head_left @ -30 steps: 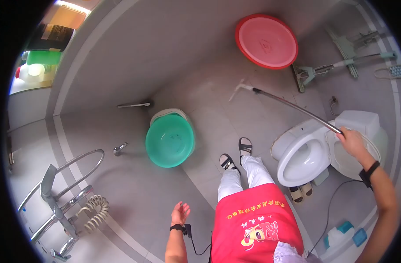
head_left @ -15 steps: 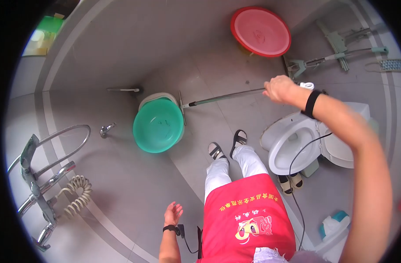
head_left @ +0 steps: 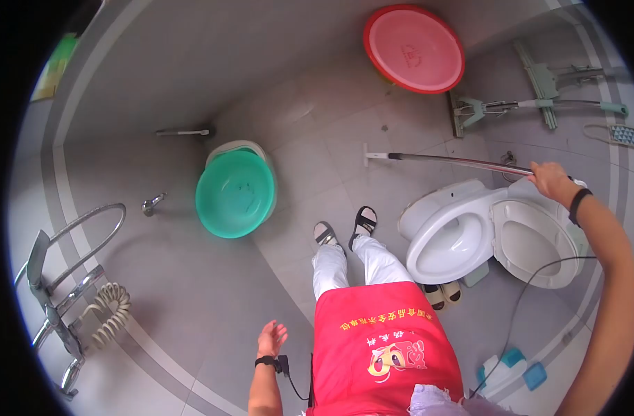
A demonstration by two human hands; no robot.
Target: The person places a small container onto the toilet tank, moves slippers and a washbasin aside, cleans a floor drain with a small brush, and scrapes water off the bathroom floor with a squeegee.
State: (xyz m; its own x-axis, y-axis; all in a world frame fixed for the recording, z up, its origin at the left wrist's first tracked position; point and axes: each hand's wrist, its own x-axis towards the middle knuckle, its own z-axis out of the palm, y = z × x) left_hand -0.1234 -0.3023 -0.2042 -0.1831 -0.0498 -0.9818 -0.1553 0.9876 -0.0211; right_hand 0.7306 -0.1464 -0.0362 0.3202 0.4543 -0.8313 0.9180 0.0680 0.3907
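Observation:
My right hand (head_left: 554, 182) is closed round the far end of a long-handled floor squeegee (head_left: 462, 162), above the back of the toilet. The pole slants left across the room, and its white T-shaped head (head_left: 365, 155) is over the grey tiled floor. My left hand (head_left: 272, 340) hangs beside my red apron (head_left: 383, 312), fingers apart, with nothing in it. A black wristband with a cable sits at that wrist. The toilet (head_left: 452, 246), lid up, stands between my feet and my right arm.
A green basin (head_left: 235, 194) rests on a pale one at left. A red basin (head_left: 415, 50) is at the back. Mops (head_left: 539, 104) lean on the right wall, and slippers (head_left: 443, 295) lie beside the toilet. A shower fixture (head_left: 60, 312) is at left.
My right hand has moved right, pulling the squeegee with it; its head has slid from beside the green basin to mid-floor. My left hand stays much the same.

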